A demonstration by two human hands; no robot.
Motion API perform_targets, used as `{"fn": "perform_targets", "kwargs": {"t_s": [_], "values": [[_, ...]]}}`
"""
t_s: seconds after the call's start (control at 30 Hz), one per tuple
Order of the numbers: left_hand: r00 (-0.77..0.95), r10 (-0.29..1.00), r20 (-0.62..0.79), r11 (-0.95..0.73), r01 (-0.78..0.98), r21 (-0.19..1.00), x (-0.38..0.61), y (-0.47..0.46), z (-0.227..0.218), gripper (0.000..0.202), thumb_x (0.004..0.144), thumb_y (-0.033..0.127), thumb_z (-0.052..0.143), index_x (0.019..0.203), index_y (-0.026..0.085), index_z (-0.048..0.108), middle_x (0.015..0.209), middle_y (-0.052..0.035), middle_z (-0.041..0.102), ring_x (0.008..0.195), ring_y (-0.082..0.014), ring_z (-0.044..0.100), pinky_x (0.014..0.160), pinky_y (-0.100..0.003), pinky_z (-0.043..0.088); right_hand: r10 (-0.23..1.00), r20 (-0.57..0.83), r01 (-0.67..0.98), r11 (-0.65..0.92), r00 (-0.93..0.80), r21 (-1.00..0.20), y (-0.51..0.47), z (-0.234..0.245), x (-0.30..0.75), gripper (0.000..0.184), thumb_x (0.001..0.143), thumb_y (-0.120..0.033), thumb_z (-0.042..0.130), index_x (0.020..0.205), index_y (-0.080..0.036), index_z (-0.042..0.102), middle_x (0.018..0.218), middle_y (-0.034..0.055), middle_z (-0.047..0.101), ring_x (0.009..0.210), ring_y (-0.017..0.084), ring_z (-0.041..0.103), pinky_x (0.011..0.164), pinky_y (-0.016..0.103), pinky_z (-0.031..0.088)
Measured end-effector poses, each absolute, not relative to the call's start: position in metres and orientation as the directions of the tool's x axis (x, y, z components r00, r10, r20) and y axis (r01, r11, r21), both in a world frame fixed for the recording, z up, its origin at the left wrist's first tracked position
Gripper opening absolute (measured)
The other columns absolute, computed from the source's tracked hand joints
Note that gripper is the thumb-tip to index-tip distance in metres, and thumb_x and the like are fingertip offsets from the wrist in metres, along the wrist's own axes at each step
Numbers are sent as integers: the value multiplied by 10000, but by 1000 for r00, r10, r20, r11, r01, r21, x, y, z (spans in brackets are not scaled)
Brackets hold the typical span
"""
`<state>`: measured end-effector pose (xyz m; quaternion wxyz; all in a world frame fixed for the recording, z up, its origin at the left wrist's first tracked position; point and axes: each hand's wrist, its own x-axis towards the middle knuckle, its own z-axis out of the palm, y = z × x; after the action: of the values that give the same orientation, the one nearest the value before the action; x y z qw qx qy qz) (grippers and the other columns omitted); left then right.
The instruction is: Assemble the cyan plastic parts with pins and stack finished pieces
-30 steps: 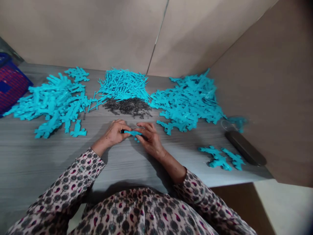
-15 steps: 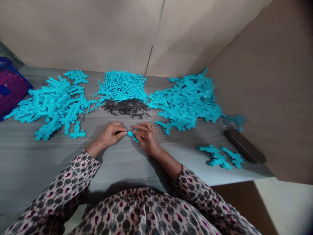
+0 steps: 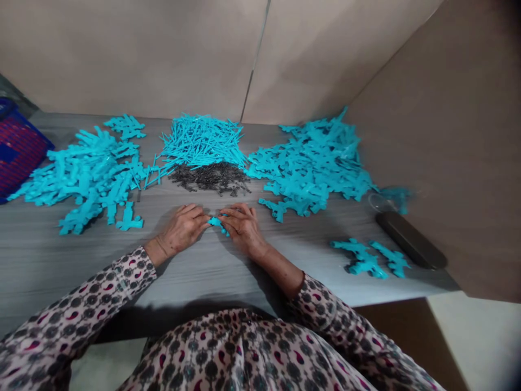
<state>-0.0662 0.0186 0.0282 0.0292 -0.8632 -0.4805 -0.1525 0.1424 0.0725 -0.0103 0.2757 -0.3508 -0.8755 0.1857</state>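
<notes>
Turquoise plastic piece (image 3: 217, 222) | pinched in fingers of my left hand (image 3: 183, 228) and right hand (image 3: 243, 229) | mostly hidden, less showing than before

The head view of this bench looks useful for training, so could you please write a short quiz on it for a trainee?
1. True or false: the dark pile lies nearer the person than the blue sticks.
2. What do the left hand and right hand hold between them? A: scissors. B: a blue piece. C: a spoon.
3. Which hand is nearer the basket?

Key: 1 true; 2 B; 3 left.
</notes>
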Motion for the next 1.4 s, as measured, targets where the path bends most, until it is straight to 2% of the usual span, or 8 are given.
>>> {"fn": "perform_targets", "kwargs": {"t_s": [0.37,0.57,0.77,0.9,1.03,1.1,1.2,1.4], "values": [[383,882,273,-417,906,78,-57,6,25,239,985,255,470,1027,159,686,874,-90,647,885,-232,552,724,-344,387,701,348,508,700,-623,-501,73,-6,141,180,929,-218,607,996,-273,765,1164,40,722,1073,249,510,866,399,331],[234,949,210,-290,909,298,-50,17,28,212,923,374,588,962,195,694,926,-66,647,925,-233,576,770,-343,402,677,326,484,715,-660,-504,72,-6,141,224,937,-215,573,1075,-239,748,1180,78,701,1047,247,523,871,412,354],[196,968,159,-244,886,394,-43,27,24,97,863,278,643,907,195,670,879,-50,647,909,-237,584,757,-339,392,695,336,461,691,-636,-556,72,-4,141,209,921,-208,582,1060,-233,735,1136,85,703,1049,239,549,891,405,375],[193,966,172,-258,762,594,-43,27,27,109,864,286,614,836,184,589,778,0,615,758,-173,568,681,-278,387,726,382,326,629,-572,-706,73,-2,144,264,899,-219,587,1144,-210,684,1127,97,688,1065,234,581,910,392,428],[184,968,170,-247,588,770,-40,21,37,59,869,246,548,856,189,548,701,47,566,601,-113,488,577,-225,361,798,307,103,415,-519,-904,74,1,149,392,875,-360,629,1232,-200,616,1022,79,689,889,196,635,735,295,503],[197,958,208,-285,572,769,-36,17,43,43,859,227,558,852,186,566,748,27,597,649,-119,517,606,-226,390,786,257,61,350,-562,-935,73,6,152,351,857,-448,653,1101,-197,669,895,46,682,778,173,622,680,273,498],[245,932,266,-361,590,722,-31,12,50,52,875,215,559,877,185,601,831,-10,635,742,-142,563,684,-244,436,730,283,31,384,-622,-923,72,18,155,347,858,-521,646,868,-178,698,771,27,637,698,154,581,653,273,479],[268,891,366,-451,603,658,-30,5,54,110,921,233,546,950,193,645,828,-28,655,773,-161,581,714,-267,456,675,348,-16,446,-651,-895,67,37,162,354,889,-538,607,884,-200,714,811,44,633,755,174,598,707,309,492]]}}
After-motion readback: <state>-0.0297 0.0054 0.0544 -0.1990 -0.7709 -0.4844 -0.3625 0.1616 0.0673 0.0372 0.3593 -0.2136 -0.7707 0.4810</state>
